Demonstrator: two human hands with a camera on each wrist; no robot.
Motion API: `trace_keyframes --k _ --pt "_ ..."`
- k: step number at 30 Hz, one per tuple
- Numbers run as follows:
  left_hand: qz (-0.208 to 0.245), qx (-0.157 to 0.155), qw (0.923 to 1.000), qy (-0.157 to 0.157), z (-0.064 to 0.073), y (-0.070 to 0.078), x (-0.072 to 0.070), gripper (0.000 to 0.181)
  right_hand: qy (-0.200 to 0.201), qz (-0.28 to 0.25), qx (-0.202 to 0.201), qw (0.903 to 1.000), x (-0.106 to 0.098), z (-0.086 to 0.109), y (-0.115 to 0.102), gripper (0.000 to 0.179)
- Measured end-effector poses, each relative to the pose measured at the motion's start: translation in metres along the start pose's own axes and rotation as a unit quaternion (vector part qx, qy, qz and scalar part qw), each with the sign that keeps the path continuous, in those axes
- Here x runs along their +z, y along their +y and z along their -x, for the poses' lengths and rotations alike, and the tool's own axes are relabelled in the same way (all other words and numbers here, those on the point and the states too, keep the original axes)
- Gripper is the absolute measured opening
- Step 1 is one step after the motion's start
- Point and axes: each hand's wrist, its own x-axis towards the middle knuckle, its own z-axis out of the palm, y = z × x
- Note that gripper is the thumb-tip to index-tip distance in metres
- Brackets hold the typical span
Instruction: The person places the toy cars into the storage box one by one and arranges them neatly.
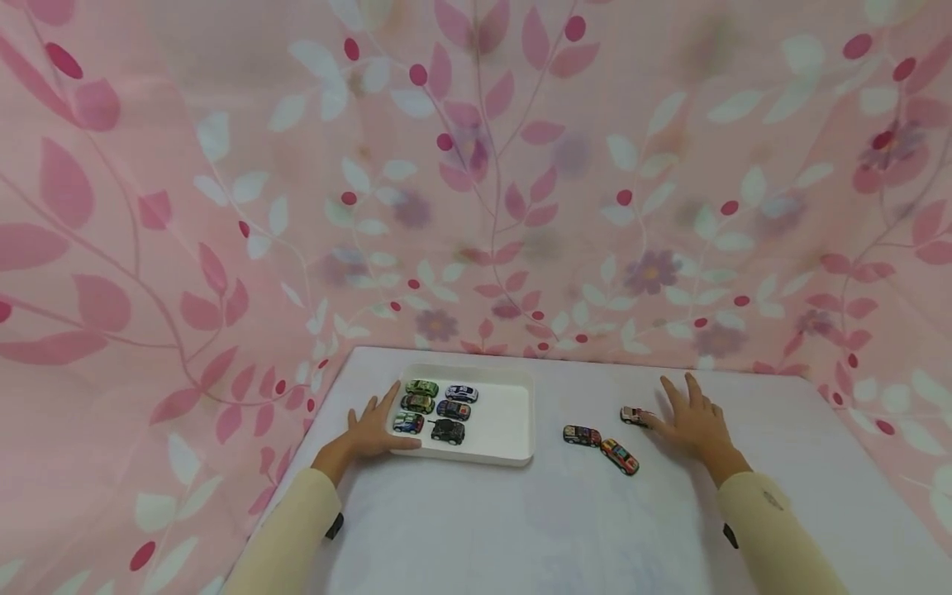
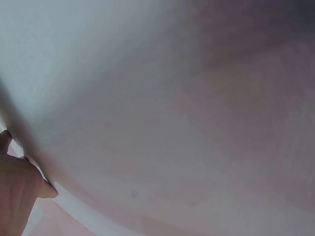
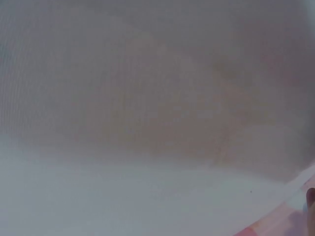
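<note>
My left hand [image 1: 369, 430] rests at the left end of a white tray [image 1: 513, 453], fingers spread at its left side and thumb along the front rim. Several small toy cars stand in the tray's left half, among them a black toy car [image 1: 448, 430] and a green toy car [image 1: 421, 387]. My right hand [image 1: 697, 423] is stretched out over the table on the right. Its thumb overlaps the right end of a white toy car [image 1: 634, 415]; whether they touch, I cannot tell. In the left wrist view part of the left hand [image 2: 19, 194] shows at the edge.
Between tray and right hand, a dark multicoloured toy car [image 1: 582, 435] and a red-and-yellow toy car [image 1: 620, 456] lie end to end on the white table cover [image 1: 565, 529]. A pink flowered cloth [image 1: 476, 207] hangs behind the table. Mostly blurred pale cloth fills both wrist views.
</note>
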Motion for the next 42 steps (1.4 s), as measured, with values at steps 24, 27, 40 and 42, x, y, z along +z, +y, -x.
trace_keyframes --k 24,27,40,42 --pt "0.006 -0.013 0.9999 -0.001 0.001 -0.003 0.009 0.132 0.013 -0.135 -0.051 0.9895 0.017 -0.007 -0.056 0.019" --pt "0.007 -0.012 0.9999 0.004 0.0 -0.003 0.008 0.131 0.026 -0.139 -0.053 0.9886 0.021 -0.01 -0.061 0.017" --pt "0.011 -0.006 0.9999 0.011 0.004 -0.001 0.012 0.133 0.053 -0.172 -0.015 0.9835 0.026 -0.02 -0.061 0.041" --pt "0.007 -0.007 0.9999 0.011 0.005 -0.001 0.009 0.133 0.054 -0.153 -0.013 0.9866 0.026 -0.024 -0.063 0.039"
